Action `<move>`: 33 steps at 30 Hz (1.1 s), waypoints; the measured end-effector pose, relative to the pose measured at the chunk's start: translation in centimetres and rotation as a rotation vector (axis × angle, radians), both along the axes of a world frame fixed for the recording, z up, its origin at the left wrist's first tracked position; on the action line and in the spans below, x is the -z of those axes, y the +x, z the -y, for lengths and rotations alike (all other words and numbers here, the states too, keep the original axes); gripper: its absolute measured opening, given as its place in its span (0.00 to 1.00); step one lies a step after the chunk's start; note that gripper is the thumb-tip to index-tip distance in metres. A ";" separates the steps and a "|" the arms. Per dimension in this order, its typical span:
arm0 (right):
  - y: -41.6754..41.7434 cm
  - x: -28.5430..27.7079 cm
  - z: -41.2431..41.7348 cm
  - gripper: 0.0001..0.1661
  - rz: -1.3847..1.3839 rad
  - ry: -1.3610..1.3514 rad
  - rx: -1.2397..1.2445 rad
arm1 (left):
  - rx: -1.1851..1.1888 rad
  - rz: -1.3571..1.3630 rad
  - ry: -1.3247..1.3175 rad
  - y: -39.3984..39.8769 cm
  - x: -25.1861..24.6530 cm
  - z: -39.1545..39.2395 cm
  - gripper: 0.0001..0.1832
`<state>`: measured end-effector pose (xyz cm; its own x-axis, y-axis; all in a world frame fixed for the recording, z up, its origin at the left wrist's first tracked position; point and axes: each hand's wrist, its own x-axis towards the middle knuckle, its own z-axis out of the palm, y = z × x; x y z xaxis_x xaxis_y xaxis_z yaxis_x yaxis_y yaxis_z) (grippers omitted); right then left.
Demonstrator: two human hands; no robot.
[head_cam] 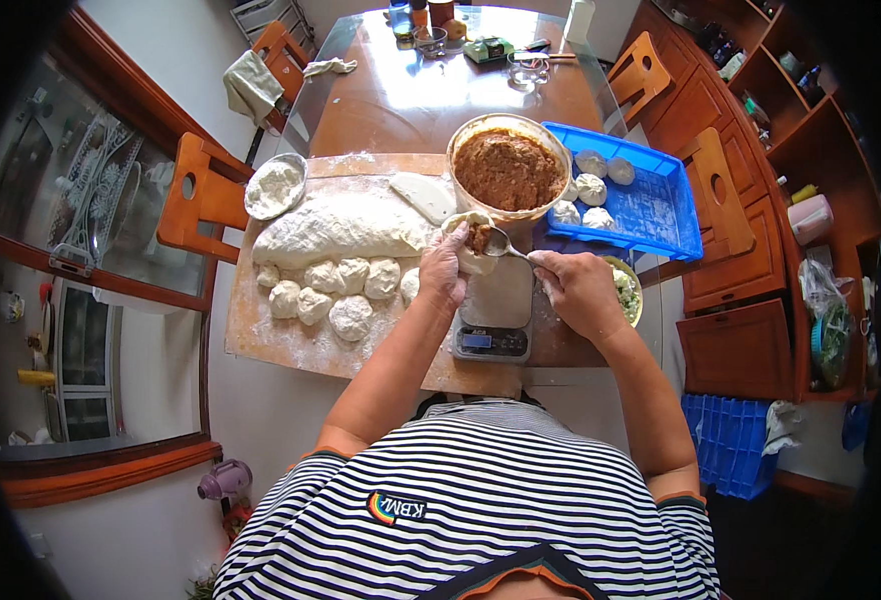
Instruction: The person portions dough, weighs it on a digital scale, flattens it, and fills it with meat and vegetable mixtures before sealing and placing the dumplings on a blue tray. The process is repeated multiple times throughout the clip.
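Note:
My left hand [444, 266] cups a dough wrapper [476, 262] with brown filling [478, 238] in it. In my right hand [579, 289] is a metal spoon [497, 243], its bowl at the filling. Both hands are above a kitchen scale [493, 315]. Just beyond them stands a tub [458, 196] heaped with brown minced filling [512, 169]. To the left, a long floured dough log [343, 231] lies on a wooden board [260, 341], with several dough pieces [350, 317] in front of it. A white scraper [425, 196] rests behind the log.
A blue crate [658, 206] at the right holds several filled buns [591, 189]. A bowl of chopped greens [625, 292] sits beside my right wrist. A flour bowl [275, 186] stands at the board's left corner. Glass cups [528, 71] are at the table's far end; wooden chairs [204, 191] flank it.

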<state>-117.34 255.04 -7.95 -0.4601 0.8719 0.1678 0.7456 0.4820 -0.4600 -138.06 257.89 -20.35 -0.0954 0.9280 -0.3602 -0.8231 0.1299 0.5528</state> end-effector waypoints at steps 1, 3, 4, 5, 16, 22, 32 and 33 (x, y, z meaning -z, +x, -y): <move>0.0 0.7 0.0 0.13 -0.026 -0.003 -0.004 | 0.006 -0.017 0.010 0.0 0.1 0.0 0.17; 0.8 3.8 -0.7 0.13 -0.279 -0.081 -0.017 | 0.020 -0.051 0.027 0.2 0.5 0.0 0.17; 0.9 4.7 -0.9 0.14 -0.405 -0.121 -0.032 | 0.033 -0.029 0.022 0.0 0.2 0.2 0.16; 1.2 5.4 -1.0 0.14 -0.506 -0.281 -0.009 | 0.048 -0.029 0.025 -0.2 0.0 0.4 0.17; 1.9 4.3 -3.5 0.18 -0.876 -0.724 0.142 | 0.172 0.199 -0.131 -1.8 1.6 2.5 0.20; 4.5 3.1 -12.8 0.17 -0.361 -0.232 0.172 | 0.300 -0.201 -0.128 2.8 3.1 3.0 0.14; 15.2 10.0 -2.5 0.15 0.228 0.041 0.127 | 0.133 -1.214 -0.033 0.9 9.2 2.3 0.25; 15.2 11.0 -1.5 0.15 0.291 -0.017 0.067 | 0.000 -1.179 -0.030 0.1 11.5 1.8 0.27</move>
<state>-102.12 256.52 -18.91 -0.4277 0.9037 0.0219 0.8775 0.4209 -0.2299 -138.00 256.07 -31.87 -0.3840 0.9206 -0.0711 0.1945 0.1559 0.9684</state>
